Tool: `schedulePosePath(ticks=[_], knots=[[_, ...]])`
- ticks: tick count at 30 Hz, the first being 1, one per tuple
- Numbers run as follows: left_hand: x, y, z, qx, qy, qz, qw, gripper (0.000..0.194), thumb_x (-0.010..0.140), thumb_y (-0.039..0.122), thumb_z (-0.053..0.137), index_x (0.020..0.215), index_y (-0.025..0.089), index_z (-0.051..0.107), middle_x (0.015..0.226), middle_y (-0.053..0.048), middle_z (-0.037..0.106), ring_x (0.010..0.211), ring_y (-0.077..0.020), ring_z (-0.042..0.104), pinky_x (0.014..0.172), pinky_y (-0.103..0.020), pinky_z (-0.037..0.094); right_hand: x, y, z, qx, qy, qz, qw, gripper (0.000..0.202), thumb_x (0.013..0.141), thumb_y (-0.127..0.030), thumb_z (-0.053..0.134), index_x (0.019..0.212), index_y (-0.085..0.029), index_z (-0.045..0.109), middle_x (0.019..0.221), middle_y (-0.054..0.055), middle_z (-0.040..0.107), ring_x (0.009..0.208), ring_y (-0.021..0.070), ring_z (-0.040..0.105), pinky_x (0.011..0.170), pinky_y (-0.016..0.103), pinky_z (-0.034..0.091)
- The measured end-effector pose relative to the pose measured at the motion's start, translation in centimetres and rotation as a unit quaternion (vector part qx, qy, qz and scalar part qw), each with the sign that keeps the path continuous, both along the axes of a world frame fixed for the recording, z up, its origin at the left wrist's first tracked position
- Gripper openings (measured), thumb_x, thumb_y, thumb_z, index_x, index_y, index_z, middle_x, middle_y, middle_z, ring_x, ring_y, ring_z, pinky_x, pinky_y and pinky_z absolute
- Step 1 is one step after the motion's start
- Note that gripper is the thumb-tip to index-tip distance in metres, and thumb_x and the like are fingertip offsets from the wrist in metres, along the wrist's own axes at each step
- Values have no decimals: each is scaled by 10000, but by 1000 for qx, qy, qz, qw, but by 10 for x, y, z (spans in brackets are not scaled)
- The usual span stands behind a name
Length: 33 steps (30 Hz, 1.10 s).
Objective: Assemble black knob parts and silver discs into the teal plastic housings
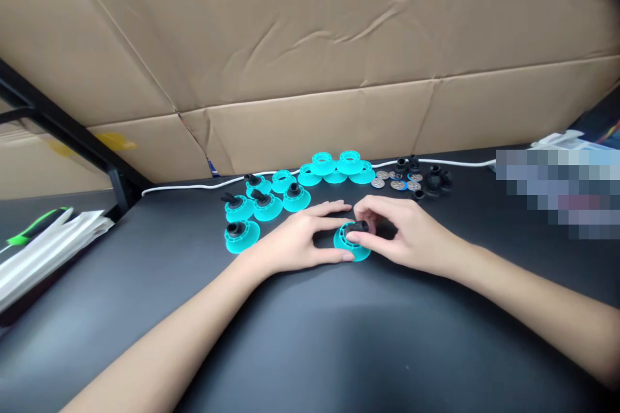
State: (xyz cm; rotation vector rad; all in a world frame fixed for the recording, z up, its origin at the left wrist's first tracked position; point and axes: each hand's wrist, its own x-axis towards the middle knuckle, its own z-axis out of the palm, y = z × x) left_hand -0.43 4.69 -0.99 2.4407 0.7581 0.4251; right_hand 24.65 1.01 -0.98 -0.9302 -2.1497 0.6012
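A turquoise flared plastic piece (345, 246) stands on the black table between my hands. My left hand (303, 237) steadies it from the left, thumb at its front edge and forefinger at its back, the other fingers stretched out. A black elbow-shaped fitting (358, 228) sits at the top of this piece. My right hand (404, 229) pinches that fitting between thumb and fingers; the fingertips behind it are partly hidden. Left of my hands, several turquoise pieces (242, 242) carry black fittings of the same sort.
Turquoise pieces without fittings (335, 171) are stacked at the back. To their right lie round silvery discs (397, 184) and loose black fittings (436, 179). A white cable (194, 188) runs along the cardboard wall (310, 116). White packets (53, 248) and a green-black tool (39, 226) are at left.
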Motion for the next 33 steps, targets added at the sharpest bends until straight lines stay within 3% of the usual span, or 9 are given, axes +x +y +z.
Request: schedulePosePath(ticks=[3,5,8,12,16,19,23,30,33], knots=[[-3,1,0,-3,6,1,1000,625,921,524,794,1495,329,643,1696,-60,457,1575,-327,439,1305,-488,401,10,4,3,-19,-13,68,997,229,1058,-351,631,1234,-222,703,967,39,738,811,178,671,762,324,554],[-4,1,-1,-1,16,5,1000,637,921,539,788,1504,335,633,1693,-55,463,1580,-335,430,1311,-506,385,18,10,5,-35,-25,109,993,267,1082,-330,582,1284,-235,728,1109,69,775,932,196,720,833,335,573],[-5,0,-1,9,25,5,1000,638,925,549,781,1507,336,629,1691,-50,465,1581,-333,428,1313,-510,382,26,16,6,-55,-23,135,989,305,1071,-339,605,1330,-252,741,1153,71,793,987,205,737,866,342,577],[-3,-1,-1,13,16,8,1000,644,913,544,795,1500,331,637,1684,-60,472,1566,-348,449,1302,-519,402,15,11,2,-67,15,100,993,246,1009,-399,709,1168,-221,770,970,49,784,848,191,720,782,330,577],[-3,0,-1,-1,2,1,1000,634,893,504,828,1478,325,661,1682,-73,474,1565,-362,447,1290,-533,414,-2,0,-2,-64,38,39,996,183,983,-380,746,975,-205,695,780,-8,667,676,147,609,643,286,515],[-3,0,-1,-7,5,0,1000,626,901,513,817,1481,341,655,1690,-57,463,1571,-350,439,1294,-521,410,0,1,-2,-82,30,71,994,160,1014,-357,702,1075,-209,712,800,-13,644,686,142,586,654,282,507],[-4,0,0,2,15,5,1000,622,906,527,809,1478,336,659,1686,-50,470,1573,-339,440,1307,-506,393,9,10,-4,-112,18,125,986,247,1071,-359,602,1228,-235,748,985,40,716,788,157,637,701,294,523],[-2,-1,0,3,3,1,1000,542,888,500,833,1391,326,731,1680,-55,480,1556,-345,467,1285,-510,432,-4,1,-10,-135,49,25,989,214,1025,-416,675,972,-211,644,737,-30,611,642,135,553,594,269,451],[-1,0,0,2,-3,-7,1000,491,902,486,823,1355,312,753,1670,-52,496,1556,-339,468,1286,-496,437,-2,1,-9,-94,24,49,994,246,1062,-361,611,1273,-240,646,788,-31,610,666,144,545,630,275,468]])
